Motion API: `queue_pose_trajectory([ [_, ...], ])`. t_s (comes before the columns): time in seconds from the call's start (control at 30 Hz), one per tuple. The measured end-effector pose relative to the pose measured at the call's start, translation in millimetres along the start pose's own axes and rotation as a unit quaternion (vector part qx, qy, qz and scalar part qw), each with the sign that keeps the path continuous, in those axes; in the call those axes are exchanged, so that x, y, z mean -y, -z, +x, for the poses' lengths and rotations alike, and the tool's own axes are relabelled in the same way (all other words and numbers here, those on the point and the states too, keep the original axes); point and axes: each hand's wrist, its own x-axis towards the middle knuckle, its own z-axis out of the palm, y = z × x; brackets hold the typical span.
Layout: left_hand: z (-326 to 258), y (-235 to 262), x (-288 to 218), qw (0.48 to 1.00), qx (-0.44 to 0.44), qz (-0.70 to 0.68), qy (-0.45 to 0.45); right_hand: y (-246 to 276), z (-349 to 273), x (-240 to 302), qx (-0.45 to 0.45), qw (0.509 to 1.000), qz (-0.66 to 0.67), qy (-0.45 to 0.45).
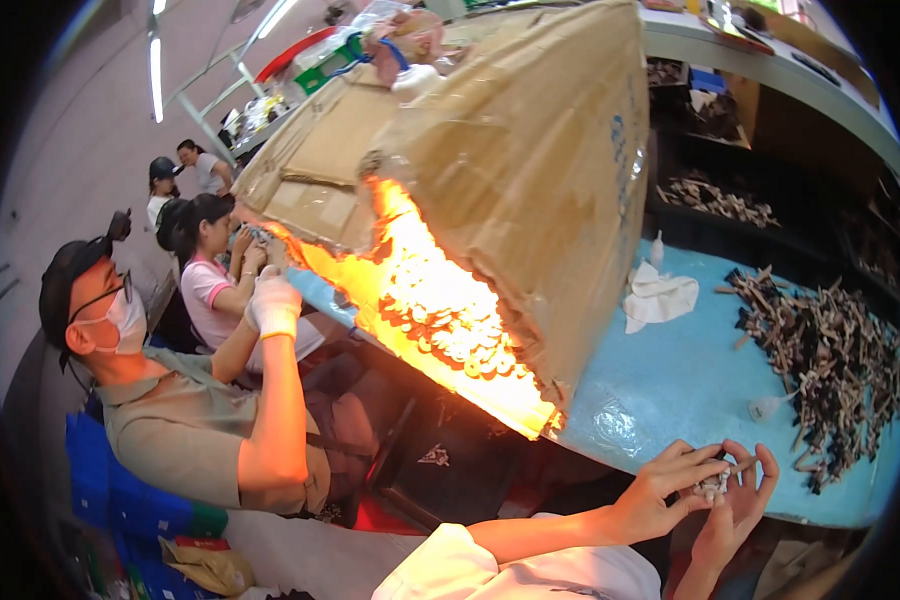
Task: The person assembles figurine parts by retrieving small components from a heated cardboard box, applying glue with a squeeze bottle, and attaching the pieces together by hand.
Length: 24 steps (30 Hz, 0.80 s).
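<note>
My left hand [665, 490] and my right hand [735, 500] meet at the near edge of the light blue table [670, 390]. Together they pinch a small pale part [712, 486] between the fingertips. A heap of dark and tan stick-like parts [830, 350] lies on the table to the right of my hands. A small white piece [767, 406] lies alone just beyond my hands.
A big cardboard hood [530, 160] stands over the table's left, with bright orange light and small round parts [440, 330] under it. A white cloth [658, 297] lies behind. Several other people sit along the bench at the left, one wearing a white glove [273, 305]. Dark shelves [730, 200] hold more parts.
</note>
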Motion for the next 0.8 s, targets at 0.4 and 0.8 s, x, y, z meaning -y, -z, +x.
queue_pose_trajectory([
  [0.4,2.2,-8.4,7.8,1.000,0.000,-0.013,-0.012,4.6,3.9,-5.5,-0.015,0.999,-0.034,0.014],
  [0.8,1.5,-9.7,10.9,1.000,0.001,-0.014,-0.013,0.5,3.3,-2.1,-0.020,0.999,-0.036,0.018],
])
